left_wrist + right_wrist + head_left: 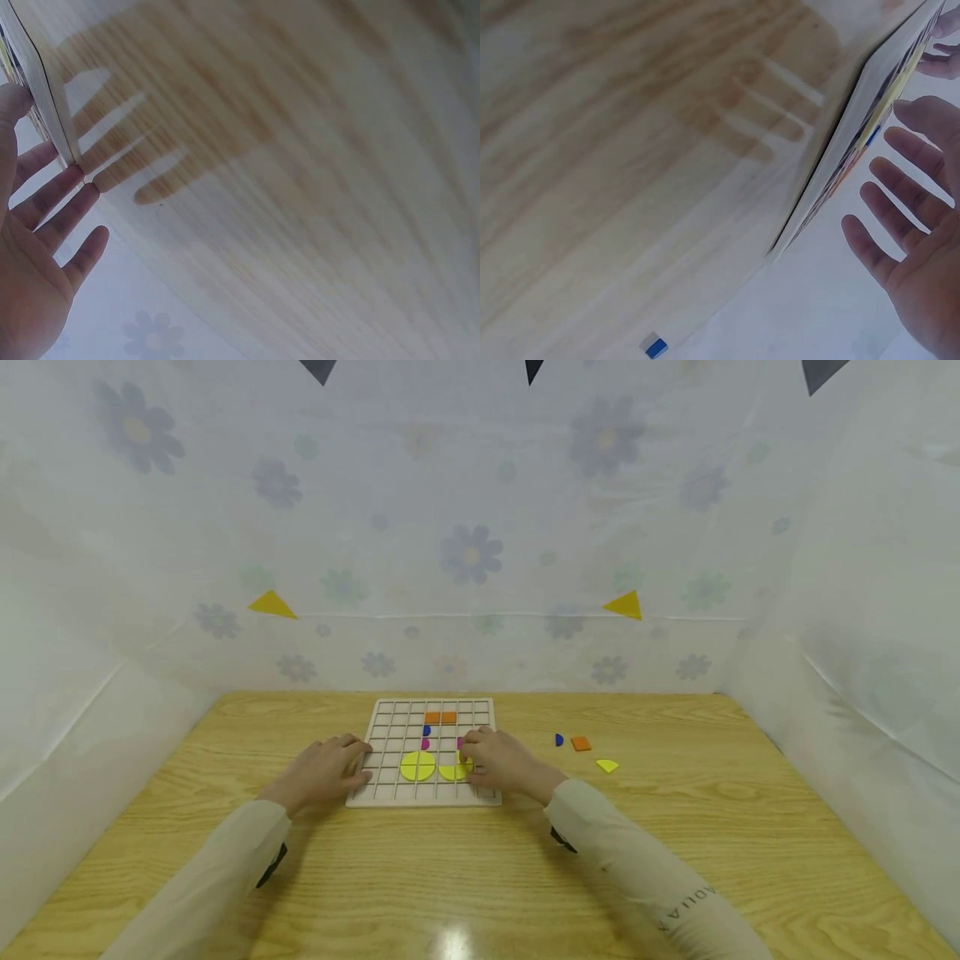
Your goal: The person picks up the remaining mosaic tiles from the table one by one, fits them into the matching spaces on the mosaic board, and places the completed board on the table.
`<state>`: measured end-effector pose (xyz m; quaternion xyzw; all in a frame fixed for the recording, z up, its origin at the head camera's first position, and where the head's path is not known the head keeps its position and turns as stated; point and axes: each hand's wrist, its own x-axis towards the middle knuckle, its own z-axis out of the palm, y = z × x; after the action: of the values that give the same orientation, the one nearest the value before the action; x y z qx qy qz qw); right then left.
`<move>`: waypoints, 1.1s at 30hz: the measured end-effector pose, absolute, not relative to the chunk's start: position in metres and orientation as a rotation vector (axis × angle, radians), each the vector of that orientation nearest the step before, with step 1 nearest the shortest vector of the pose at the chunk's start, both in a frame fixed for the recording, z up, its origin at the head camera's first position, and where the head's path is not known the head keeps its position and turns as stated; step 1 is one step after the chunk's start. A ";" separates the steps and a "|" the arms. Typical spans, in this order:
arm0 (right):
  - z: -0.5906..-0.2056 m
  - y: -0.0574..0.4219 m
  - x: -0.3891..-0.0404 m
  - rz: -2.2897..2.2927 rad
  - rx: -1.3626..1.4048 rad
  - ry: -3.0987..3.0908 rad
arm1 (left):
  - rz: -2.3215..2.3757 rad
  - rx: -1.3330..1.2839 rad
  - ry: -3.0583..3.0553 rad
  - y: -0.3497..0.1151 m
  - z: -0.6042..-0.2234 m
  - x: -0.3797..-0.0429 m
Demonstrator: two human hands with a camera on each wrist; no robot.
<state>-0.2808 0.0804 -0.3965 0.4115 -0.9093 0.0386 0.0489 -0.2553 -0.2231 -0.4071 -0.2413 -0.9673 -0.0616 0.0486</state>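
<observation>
A pale square board [386, 732] with a dark grid lies on the table. My left hand [318, 770] touches its left edge, and in the left wrist view the fingers meet the board's side. My right hand [506, 762] is over the board's right part, fingertips at a yellow piece [464, 761] that they partly cover. Beside that lies another yellow piece [450, 772]. A yellow disc [409, 762], an orange strip [433, 717], a blue half-disc [427, 731] and a magenta half-disc [425, 744] also lie on the grid. A second magenta piece [461, 742] is partly hidden by the right fingers.
Right of the board lie a small blue half-disc [558, 740], an orange square [581, 743] and a yellow quarter-disc [607, 766] on the wood-grain table [465, 868]. A white flowered sheet [480, 643] encloses the table at the back and sides.
</observation>
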 end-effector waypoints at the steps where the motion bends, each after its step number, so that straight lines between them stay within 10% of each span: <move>1: -0.395 0.082 -0.280 0.134 1.245 -2.782 | -0.184 -0.739 -2.944 -0.223 -0.407 -0.256; 33: -0.400 0.192 -0.276 0.313 0.966 -2.805 | -0.146 -0.744 -2.919 -0.224 -0.412 -0.258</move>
<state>-0.2763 0.1919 -0.3997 0.3227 -0.9374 0.1045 0.0790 -0.2583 -0.2245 -0.4115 -0.2461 -0.9660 -0.0482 0.0629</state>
